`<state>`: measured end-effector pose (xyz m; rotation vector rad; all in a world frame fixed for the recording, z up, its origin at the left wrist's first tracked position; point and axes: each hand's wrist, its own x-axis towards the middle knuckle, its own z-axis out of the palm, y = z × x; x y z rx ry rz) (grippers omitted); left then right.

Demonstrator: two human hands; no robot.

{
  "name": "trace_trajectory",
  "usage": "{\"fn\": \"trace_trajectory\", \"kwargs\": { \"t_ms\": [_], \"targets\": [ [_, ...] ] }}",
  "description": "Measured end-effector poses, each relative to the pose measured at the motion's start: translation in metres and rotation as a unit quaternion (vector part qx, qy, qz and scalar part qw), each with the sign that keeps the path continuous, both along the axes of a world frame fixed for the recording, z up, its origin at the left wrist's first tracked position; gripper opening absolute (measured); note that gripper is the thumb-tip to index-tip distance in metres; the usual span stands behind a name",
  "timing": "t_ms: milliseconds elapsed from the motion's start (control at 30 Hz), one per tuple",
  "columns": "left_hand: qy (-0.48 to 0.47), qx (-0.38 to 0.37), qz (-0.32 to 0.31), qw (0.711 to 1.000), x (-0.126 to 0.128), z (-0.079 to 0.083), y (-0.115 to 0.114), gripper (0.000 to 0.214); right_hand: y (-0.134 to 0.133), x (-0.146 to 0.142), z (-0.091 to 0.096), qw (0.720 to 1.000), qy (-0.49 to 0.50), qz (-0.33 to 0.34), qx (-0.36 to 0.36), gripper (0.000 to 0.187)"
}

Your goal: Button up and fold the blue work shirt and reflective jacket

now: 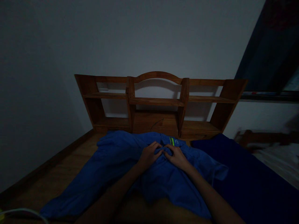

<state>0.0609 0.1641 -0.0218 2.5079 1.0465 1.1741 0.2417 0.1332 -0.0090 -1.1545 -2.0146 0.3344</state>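
A blue garment [121,146] lies spread and rumpled over a wooden surface in front of me; whether it is a jacket or a shirt I cannot tell in this dim light. Near its upper middle are a yellow-green stripe [172,141] and some pale lettering. My left hand [150,154] pinches the cloth just left of the middle. Close beside it, my right hand [175,155] pinches the same fabric, below the stripe. The fingertips of both hands almost meet, and a small fold of cloth bunches up between them.
Behind the garment stands a wooden headboard [158,101] with open shelves against a pale wall [140,37]. A dark blue mat [247,180] lies on the right. Bare wooden boards [67,165] show at the left, and a pale cable [25,210] crosses the lower left corner.
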Motion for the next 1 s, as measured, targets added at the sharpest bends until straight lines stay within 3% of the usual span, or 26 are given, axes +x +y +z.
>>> {"fn": "trace_trajectory", "kwargs": {
  "t_ms": [133, 300, 467, 567, 833, 933, 1000],
  "targets": [
    [-0.006, 0.02, 0.018, 1.0, 0.0, 0.005, -0.003, 0.014, 0.001, 0.001, -0.001, 0.998, -0.035, -0.042, -0.013, 0.024],
    [-0.004, 0.058, 0.081, 0.995, -0.003, 0.011, 0.001, 0.018, 0.005, 0.014, 0.009, 0.986, -0.067, -0.152, -0.005, 0.029],
    [0.01, 0.082, 0.107, 0.991, -0.009, 0.013, 0.01, 0.017, 0.008, 0.039, 0.022, 0.951, -0.112, -0.287, -0.003, 0.033],
    [0.015, 0.06, 0.108, 0.992, -0.011, 0.009, 0.01, 0.016, 0.008, 0.05, 0.023, 0.933, -0.147, -0.327, -0.005, 0.035],
    [0.039, 0.011, 0.129, 0.991, -0.01, -0.003, 0.005, 0.022, 0.008, 0.047, 0.011, 0.916, -0.246, -0.317, -0.027, 0.033],
    [0.033, -0.015, 0.123, 0.992, -0.01, -0.008, 0.007, 0.022, 0.007, 0.044, 0.013, 0.929, -0.269, -0.249, 0.043, 0.036],
    [0.026, -0.037, 0.114, 0.992, -0.009, -0.01, 0.008, 0.022, 0.005, 0.038, 0.016, 0.933, -0.291, -0.179, 0.111, 0.051]
  ]
}}
